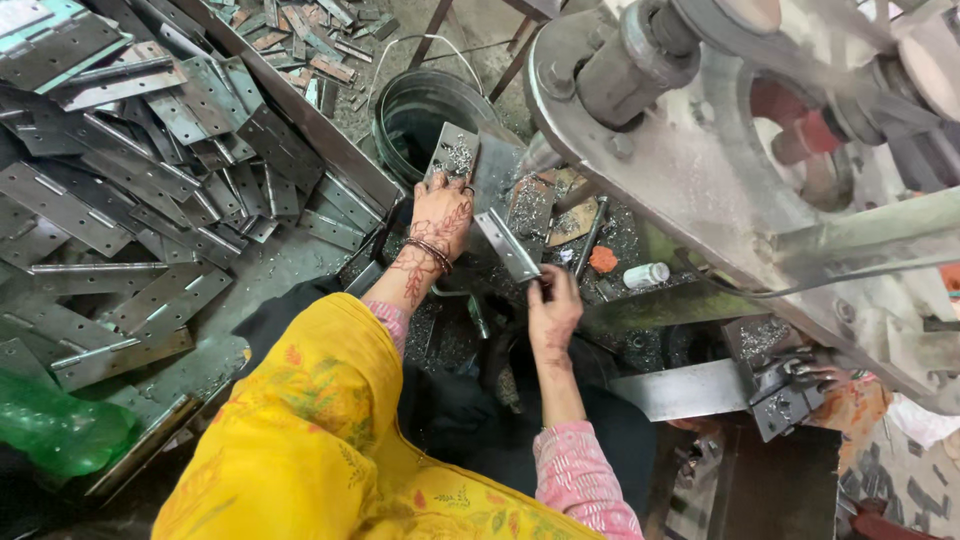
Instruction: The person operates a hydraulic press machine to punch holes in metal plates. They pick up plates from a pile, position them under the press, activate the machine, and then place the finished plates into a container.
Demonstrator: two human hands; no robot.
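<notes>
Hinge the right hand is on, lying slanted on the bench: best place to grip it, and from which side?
Probably the near, lower end, coming from the person's side. The hinge is a long flat strip running diagonally, its far end up by the left hand and the upright plate. Its near end points at the right hand, whose fingertips already meet it there. Pinching across the narrow width suits the thin, flat shape.

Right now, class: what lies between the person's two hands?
Head view: a flat metal hinge slants between left hand and right hand, which grips its lower end.

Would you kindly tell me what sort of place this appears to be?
Probably a small metalworking workshop: a heap of steel hinges, a heavy press machine, and metal shavings around both hands, the left hand and right hand on hinges.
</notes>
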